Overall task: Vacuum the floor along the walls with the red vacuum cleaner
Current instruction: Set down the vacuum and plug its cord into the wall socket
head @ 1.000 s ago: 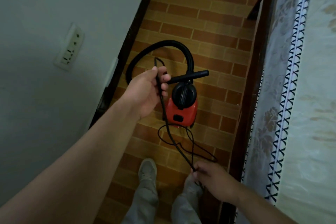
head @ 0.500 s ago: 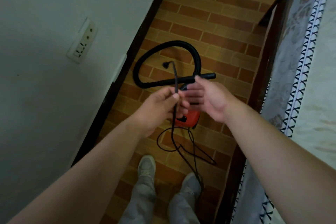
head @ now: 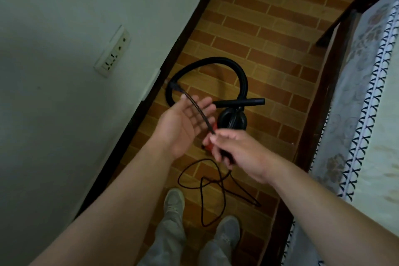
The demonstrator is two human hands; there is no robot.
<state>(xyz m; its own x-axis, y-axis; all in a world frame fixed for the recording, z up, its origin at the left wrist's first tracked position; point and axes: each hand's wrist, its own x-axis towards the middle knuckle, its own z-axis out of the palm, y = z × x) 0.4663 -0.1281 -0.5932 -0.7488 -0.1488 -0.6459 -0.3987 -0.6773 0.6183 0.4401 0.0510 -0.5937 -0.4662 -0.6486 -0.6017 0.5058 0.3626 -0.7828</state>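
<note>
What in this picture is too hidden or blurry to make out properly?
All in the head view:
- Red vacuum cleaner: its body is mostly hidden behind the right hand, which grips the cord.
- Plug: blurred, so its pins cannot be seen.
- Wall socket: too small to read any switch position.
- Bed cover: cut off by the right edge.

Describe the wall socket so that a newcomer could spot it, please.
Start at the pale wall left of the brick-patterned floor. On it sits a long white socket. Dark pin holes set it apart from the plain white piece near the skirting.
</note>
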